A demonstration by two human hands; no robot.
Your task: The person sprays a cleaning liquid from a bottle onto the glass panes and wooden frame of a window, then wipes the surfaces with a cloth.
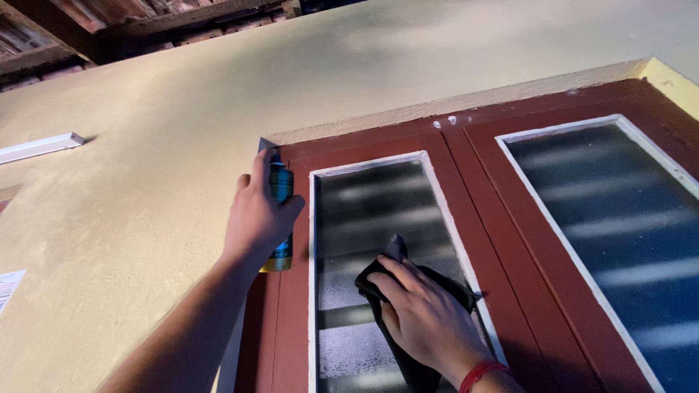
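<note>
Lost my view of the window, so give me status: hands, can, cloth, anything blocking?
Left hand grips spray can upright at frame corner. Right hand presses black cloth on left glass pane. Nothing blocking.

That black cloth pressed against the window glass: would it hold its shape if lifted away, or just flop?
The black cloth would probably flop: it bunches in folds under the right hand and a tail hangs down the glass pane. It looks thin, so likely light for its size. Pushed, it should slide fairly easily over the glass, and being soft it is unlikely to break or roll.
</note>
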